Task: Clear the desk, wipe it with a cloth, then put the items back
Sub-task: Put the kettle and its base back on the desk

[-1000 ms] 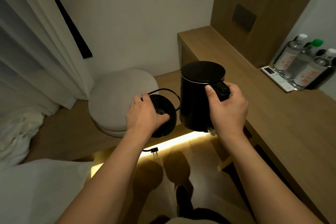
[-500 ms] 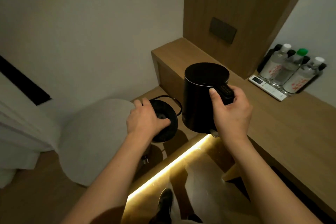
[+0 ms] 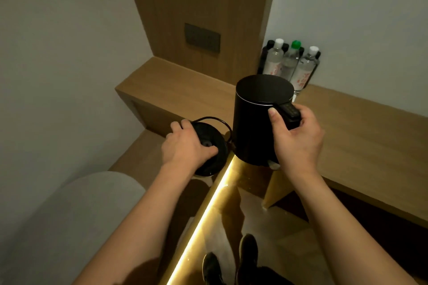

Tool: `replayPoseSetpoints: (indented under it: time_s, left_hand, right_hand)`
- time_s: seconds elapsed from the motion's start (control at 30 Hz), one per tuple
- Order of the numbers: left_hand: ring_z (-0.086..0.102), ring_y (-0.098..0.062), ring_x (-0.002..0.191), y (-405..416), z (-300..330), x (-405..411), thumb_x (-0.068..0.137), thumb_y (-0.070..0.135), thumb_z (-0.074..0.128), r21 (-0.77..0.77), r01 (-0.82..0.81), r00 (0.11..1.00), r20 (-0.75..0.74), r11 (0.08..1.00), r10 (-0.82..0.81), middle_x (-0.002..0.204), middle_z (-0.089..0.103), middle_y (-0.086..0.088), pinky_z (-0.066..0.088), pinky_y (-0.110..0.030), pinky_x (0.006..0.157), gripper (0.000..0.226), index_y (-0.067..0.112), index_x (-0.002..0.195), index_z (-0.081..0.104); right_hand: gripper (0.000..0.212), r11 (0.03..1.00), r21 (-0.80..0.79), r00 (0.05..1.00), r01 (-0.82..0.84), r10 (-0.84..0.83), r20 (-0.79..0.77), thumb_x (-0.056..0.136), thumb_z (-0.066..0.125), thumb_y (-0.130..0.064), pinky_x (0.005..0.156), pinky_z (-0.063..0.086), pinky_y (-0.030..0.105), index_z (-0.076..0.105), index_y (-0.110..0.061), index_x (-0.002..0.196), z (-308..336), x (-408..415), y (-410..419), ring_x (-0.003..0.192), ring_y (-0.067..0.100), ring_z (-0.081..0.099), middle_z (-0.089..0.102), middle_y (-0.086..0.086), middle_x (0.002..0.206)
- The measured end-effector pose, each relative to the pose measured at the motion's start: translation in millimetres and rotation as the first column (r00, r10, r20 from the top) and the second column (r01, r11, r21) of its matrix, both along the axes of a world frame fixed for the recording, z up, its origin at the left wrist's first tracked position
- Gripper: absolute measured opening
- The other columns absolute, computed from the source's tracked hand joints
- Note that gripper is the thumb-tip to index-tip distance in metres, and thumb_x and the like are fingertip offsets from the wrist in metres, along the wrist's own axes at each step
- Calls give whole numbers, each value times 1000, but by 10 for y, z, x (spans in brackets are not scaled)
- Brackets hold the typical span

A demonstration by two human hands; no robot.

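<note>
Both forearms are showing bare from the lower frame edge to the wrists; no sleeve edge is appearing anywhere along them. The left hand [image 3: 185, 146] and the right hand [image 3: 297, 140] are showing bare as well, without gloves. The right thumbnail is showing short and plain. The person is wearing dark shoes [image 3: 249, 254], low-cut as far as the dim light is allowing a reading, and dark clothing is appearing at the bottom edge above them. Finer detail of fabric and fastening is remaining unreadable.

Three bottles [image 3: 289, 65], one kettle [image 3: 257, 120], one base [image 3: 212, 146]
</note>
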State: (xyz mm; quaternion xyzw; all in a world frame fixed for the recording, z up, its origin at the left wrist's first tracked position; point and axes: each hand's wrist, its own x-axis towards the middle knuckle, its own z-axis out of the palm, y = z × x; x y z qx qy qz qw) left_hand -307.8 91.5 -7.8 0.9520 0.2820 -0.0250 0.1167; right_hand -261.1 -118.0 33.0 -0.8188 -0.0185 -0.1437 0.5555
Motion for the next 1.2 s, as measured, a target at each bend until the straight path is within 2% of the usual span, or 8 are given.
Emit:
replayPoseSetpoints:
  time_s: [0.17, 0.33, 0.43, 0.53, 0.63, 0.77, 1.03, 1.2]
  left_hand:
    - [57, -28, 102, -560, 128, 574, 66, 69, 75, -18, 161, 986, -43, 987, -161, 122, 44, -6, 51, -37, 69, 93, 16, 135, 43]
    - [57, -28, 101, -1273, 314, 1256, 68, 68, 74, -53, 283, 957, -49, 958, -285, 119, 40, -5, 48, -36, 68, 92, 15, 135, 41]
    - [58, -32, 108, -1743, 401, 1657, 68, 69, 73, -34, 331, 943, -28, 943, -332, 129, 43, -8, 45, -37, 70, 95, 14, 138, 39]
    - [58, -35, 112, -2125, 463, 2003, 68, 70, 71, -7, 369, 929, 15, 929, -369, 134, 44, -11, 43, -38, 72, 98, 13, 141, 38]
    - [57, -36, 114, -2430, 518, 2331, 69, 70, 70, -14, 405, 914, 23, 914, -404, 136, 44, -13, 42, -38, 72, 99, 12, 142, 37]
    - [56, -37, 114, -2779, 568, 2778, 70, 70, 69, -21, 463, 886, 22, 886, -462, 135, 45, -14, 42, -38, 72, 93, 12, 137, 42]
    - [54, -28, 95, -3253, 676, 3710, 67, 66, 69, -215, 551, 834, 105, 807, -542, 123, 57, -12, 40, -33, 67, 79, 12, 123, 53]
    - [63, -25, 92, -3422, 687, 4229, 60, 67, 67, -373, 579, 811, 173, 726, -558, 109, 59, -3, 58, -40, 74, 74, 20, 115, 54]
  right_hand:
    - [24, 984, 31, 985, 173, -173, 17, 88, 68, -45, 60, 40, -3, 55, -39, 108, -30, 303, -589, 85, -24, 53, 58, -28, 88]
    - [25, 948, 44, 948, 315, -317, 40, 88, 67, -47, 59, 41, -1, 56, -40, 109, 17, 684, -1352, 86, -21, 55, 58, -28, 90]
    - [25, 921, 52, 921, 386, -388, 44, 88, 66, -48, 61, 40, 5, 57, -38, 109, 32, 924, -1793, 90, -8, 59, 61, -22, 94]
    - [31, 888, 87, 889, 451, -455, 42, 88, 68, -46, 60, 41, -1, 61, -30, 114, 31, 1123, -2173, 91, -6, 58, 63, -14, 100]
    - [31, 851, 115, 853, 512, -519, 48, 87, 69, -45, 64, 36, -6, 62, -27, 112, 48, 1268, -2488, 84, -18, 53, 59, -22, 91]
    - [30, 803, 136, 809, 580, -588, 19, 88, 68, -47, 62, 39, -3, 61, -31, 112, 31, 1463, -2818, 85, -17, 54, 57, -27, 89]
    - [30, 730, 117, 737, 674, -674, -39, 89, 68, -46, 69, 39, 9, 56, -37, 115, -73, 1901, -3136, 91, -6, 56, 57, -24, 96]
    - [40, 675, 97, 682, 731, -726, -90, 89, 69, -44, 67, 36, 5, 59, -27, 123, -139, 2304, -3189, 99, 8, 57, 58, -13, 104]
